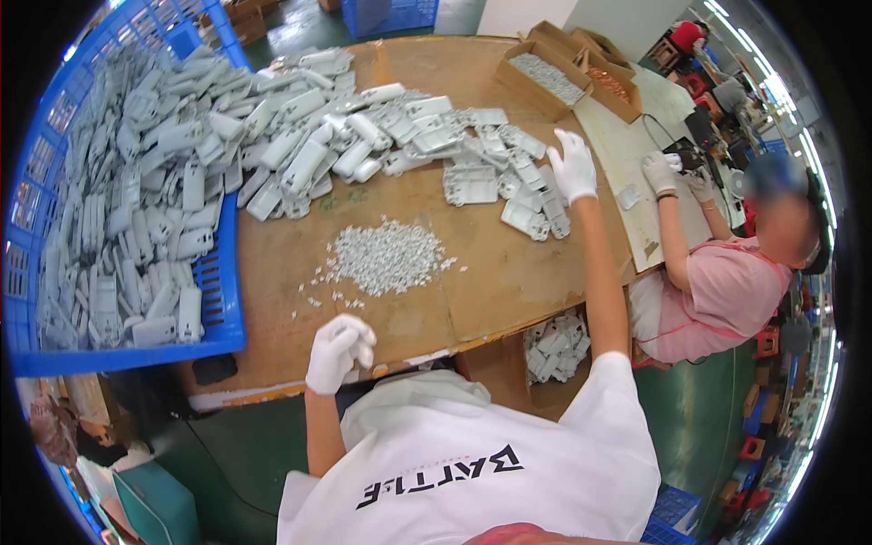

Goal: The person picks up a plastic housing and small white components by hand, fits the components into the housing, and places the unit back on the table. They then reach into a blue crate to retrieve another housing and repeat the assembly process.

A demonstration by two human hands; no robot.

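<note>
My left hand (338,352), in a white glove, is held over the table's near edge with its fingers curled together. Whatever may be between those fingertips is too small to make out. Just beyond it, a heap of tiny white parts (386,259) lies on the brown tabletop (350,222). My right hand (573,168), gloved the same way, reaches far across to the right with fingers stretched and apart. It is beside the right end of a spread of white plastic casings (472,184), some lying with their hollow side up.
A blue crate (238,300) piled with white casings (136,227) fills the left side. Cardboard boxes (556,86) of small white and copper-coloured parts stand at the back right. A co-worker in pink (727,291) works at the right-hand table. More casings (557,350) fill a box under the table.
</note>
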